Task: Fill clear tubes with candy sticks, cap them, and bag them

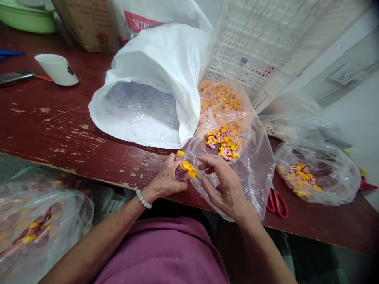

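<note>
My left hand (167, 177), with a beaded bracelet at the wrist, is closed around several small tubes (181, 173) with yellow caps and pinkish-red contents. Close on their right is my right hand (223, 183), its thumb and forefinger apart. The thumb tip is at the edge of one yellow cap (192, 173); whether it presses on it I cannot tell. Just beyond my hands lies a clear plastic bag (254, 157) of yellow caps with pink patterned stems (226, 146). To its left, a white sack (160, 55) lies with its mouth towards me, showing clear empty tubes (139, 110).
Red-handled scissors (277, 203) and another bag of yellow-capped pieces (319, 173) are on the right of the worn red table (59, 130). A white plastic crate (260, 47) leans behind. Left are a paper cup (57, 70), a phone (16, 77) and, lower down, a bag of capped tubes (68, 221).
</note>
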{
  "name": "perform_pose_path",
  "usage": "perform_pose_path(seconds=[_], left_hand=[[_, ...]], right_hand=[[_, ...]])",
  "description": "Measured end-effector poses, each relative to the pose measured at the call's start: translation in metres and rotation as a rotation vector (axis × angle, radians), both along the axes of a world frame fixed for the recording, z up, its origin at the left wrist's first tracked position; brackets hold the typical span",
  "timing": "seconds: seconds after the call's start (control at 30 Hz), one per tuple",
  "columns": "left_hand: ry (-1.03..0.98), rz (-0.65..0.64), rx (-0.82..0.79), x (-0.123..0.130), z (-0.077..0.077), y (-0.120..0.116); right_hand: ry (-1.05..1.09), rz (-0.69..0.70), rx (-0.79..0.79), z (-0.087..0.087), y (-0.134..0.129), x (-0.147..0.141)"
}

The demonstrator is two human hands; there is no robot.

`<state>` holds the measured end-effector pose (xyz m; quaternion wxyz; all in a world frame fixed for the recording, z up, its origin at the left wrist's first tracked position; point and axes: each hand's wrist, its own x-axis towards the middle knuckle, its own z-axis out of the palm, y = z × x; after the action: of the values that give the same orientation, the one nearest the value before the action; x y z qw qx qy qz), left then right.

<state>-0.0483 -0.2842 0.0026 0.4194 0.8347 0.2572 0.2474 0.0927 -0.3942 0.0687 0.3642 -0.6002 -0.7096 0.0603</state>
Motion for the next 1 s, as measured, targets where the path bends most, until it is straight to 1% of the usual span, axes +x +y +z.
perform_pose_path(seconds=[0.1, 0.23, 0.33, 0.4, 0.43, 0.47, 0.5, 0.57, 0.6, 0.63, 0.67, 0.73, 0.77, 0.8, 0.83, 0.87, 0.93, 1.0], left_hand=[[-0.008, -0.003, -0.075, 0.001, -0.001, 0.001], [-0.073, -0.003, -0.195, 0.001, -0.001, 0.0], [-0.136, 0.068, -0.332, 0.003, -0.003, -0.001], [-0.177, 0.116, -0.414, 0.004, -0.005, 0.0], [-0.195, 0.131, -0.457, 0.004, -0.005, 0.001], [-0.208, 0.144, -0.508, 0.005, -0.006, 0.001], [-0.218, 0.156, -0.57, 0.005, -0.006, 0.002], [-0.241, 0.185, -0.712, 0.005, -0.007, 0.004], [-0.256, 0.196, -0.773, 0.004, -0.007, 0.004], [-0.272, 0.203, -0.819, 0.004, -0.007, 0.004], [-0.283, 0.204, -0.843, 0.003, -0.008, 0.004], [-0.278, 0.196, -0.818, 0.003, -0.008, 0.004], [-0.265, 0.193, -0.773, 0.003, -0.008, 0.004], [-0.249, 0.191, -0.711, 0.003, -0.008, 0.004], [-0.231, 0.192, -0.634, 0.004, -0.008, 0.005], [-0.207, 0.196, -0.545, 0.004, -0.008, 0.005], [-0.154, 0.212, -0.365, 0.006, -0.008, 0.006], [-0.104, 0.208, -0.22, 0.008, -0.009, 0.006]], right_hand=[[0.051, -0.049, -0.005, -0.006, -0.002, -0.001], [-0.001, -0.058, -0.035, -0.021, -0.004, -0.014], [-0.028, -0.067, -0.045, -0.03, -0.003, -0.024], [-0.012, -0.046, -0.053, -0.034, 0.002, -0.02], [0.008, -0.049, -0.051, -0.037, 0.005, -0.012], [0.031, -0.08, -0.04, -0.04, 0.009, 0.0], [0.043, -0.151, -0.023, -0.045, 0.013, 0.014], [0.002, -0.396, 0.002, -0.057, 0.022, 0.05], [-0.093, -0.511, -0.029, -0.065, 0.026, 0.068], [-0.206, -0.594, -0.099, -0.072, 0.031, 0.084], [-0.314, -0.635, -0.18, -0.079, 0.035, 0.099], [-0.478, -0.654, -0.331, -0.088, 0.042, 0.118], [-0.507, -0.649, -0.378, -0.09, 0.044, 0.123], [-0.496, -0.649, -0.392, -0.089, 0.046, 0.124], [-0.439, -0.651, -0.369, -0.085, 0.047, 0.121], [-0.334, -0.647, -0.314, -0.079, 0.048, 0.115], [-0.014, -0.59, -0.148, -0.063, 0.046, 0.093], [0.343, -0.454, -0.003, -0.046, 0.041, 0.061]])
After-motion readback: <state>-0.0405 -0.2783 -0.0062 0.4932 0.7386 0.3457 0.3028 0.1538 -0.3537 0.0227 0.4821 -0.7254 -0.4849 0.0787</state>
